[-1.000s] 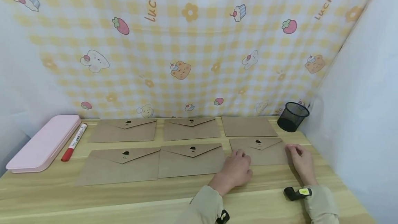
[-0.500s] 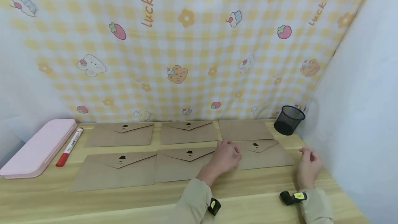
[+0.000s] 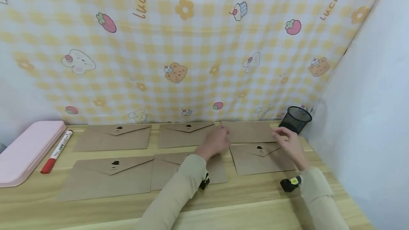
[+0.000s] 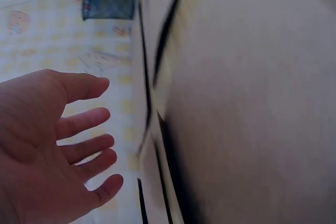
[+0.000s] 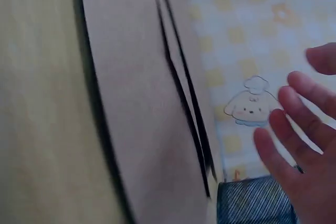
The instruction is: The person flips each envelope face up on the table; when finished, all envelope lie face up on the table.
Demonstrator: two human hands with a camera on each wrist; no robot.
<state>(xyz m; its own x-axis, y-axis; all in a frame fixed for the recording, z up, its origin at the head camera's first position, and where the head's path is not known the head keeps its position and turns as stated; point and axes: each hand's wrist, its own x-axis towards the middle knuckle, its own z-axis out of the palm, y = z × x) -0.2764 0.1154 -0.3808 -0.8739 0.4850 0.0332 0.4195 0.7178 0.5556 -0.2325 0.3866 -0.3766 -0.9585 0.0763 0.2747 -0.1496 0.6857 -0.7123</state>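
Observation:
Brown paper envelopes lie in two rows across the table in the head view. The back right one (image 3: 250, 132) is plain on top, with no flap showing. Below it is the front right envelope (image 3: 255, 166), its flap marked with a small black hat. My left hand (image 3: 217, 140) hovers between the back middle envelope (image 3: 179, 139) and the plain one. In the left wrist view its fingers (image 4: 94, 145) are loosely bent and hold nothing. At the plain envelope's right end is my right hand (image 3: 290, 146), its fingers (image 5: 299, 116) relaxed and apart, nothing between them.
A black mesh pen cup (image 3: 295, 120) stands at the back right, just behind my right hand. To the far left lie a pink case (image 3: 30, 152) and a red-capped marker (image 3: 57, 152). A checked cloth (image 3: 198, 45) hangs behind the table.
My left hand has left the front right envelope and moved left and back. My right hand let go of its edge, drew right, then reached back toward the plain envelope.

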